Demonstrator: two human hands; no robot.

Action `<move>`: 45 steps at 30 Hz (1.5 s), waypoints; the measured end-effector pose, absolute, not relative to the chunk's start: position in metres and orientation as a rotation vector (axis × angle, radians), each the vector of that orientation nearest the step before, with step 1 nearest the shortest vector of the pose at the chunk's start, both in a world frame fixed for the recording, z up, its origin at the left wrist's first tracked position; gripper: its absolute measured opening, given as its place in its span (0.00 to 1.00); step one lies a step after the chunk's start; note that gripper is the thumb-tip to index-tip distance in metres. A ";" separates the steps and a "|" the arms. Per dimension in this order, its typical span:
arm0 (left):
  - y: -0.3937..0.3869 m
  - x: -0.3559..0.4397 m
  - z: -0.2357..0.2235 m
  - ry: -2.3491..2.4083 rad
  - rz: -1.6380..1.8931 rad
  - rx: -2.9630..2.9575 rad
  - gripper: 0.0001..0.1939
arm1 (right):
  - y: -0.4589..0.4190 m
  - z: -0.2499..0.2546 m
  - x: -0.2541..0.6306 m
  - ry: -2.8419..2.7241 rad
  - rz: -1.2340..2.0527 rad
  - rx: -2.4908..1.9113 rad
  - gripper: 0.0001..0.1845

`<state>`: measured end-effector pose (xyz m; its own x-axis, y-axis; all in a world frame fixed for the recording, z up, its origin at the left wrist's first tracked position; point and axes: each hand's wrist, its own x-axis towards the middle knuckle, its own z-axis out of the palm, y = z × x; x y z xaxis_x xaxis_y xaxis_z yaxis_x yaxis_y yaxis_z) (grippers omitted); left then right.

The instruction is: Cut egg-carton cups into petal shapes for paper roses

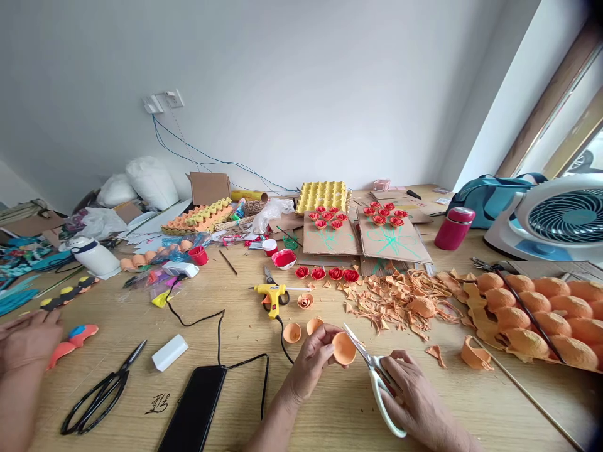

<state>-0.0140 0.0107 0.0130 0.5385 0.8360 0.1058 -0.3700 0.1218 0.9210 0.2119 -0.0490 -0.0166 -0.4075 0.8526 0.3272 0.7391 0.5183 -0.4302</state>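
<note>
My left hand pinches an orange egg-carton cup by its left edge, with the hollow facing me. In my right hand is a pair of white-handled scissors, my fingers through the handles. The blades lie against the cup's right rim. Two more cut cups, one beside the other, rest just behind my left hand. Farther back is an orange paper rose next to a yellow hot glue gun.
Orange scraps lie in a heap beyond my right hand, near an orange egg tray. Red roses stand behind the glue gun. A phone and black scissors lie leftward. Another person's hand is at far left.
</note>
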 end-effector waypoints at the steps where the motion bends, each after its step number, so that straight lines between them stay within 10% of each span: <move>1: 0.011 -0.014 0.014 0.516 0.937 1.138 0.14 | -0.049 -0.018 0.212 -2.255 0.300 -1.297 0.13; 35: 0.015 -0.012 0.003 0.531 0.942 0.928 0.15 | -0.043 -0.023 0.220 -2.087 0.350 -1.352 0.13; 45: 0.015 -0.012 0.003 0.502 0.976 0.876 0.20 | -0.038 -0.012 0.228 -1.497 1.029 -1.387 0.23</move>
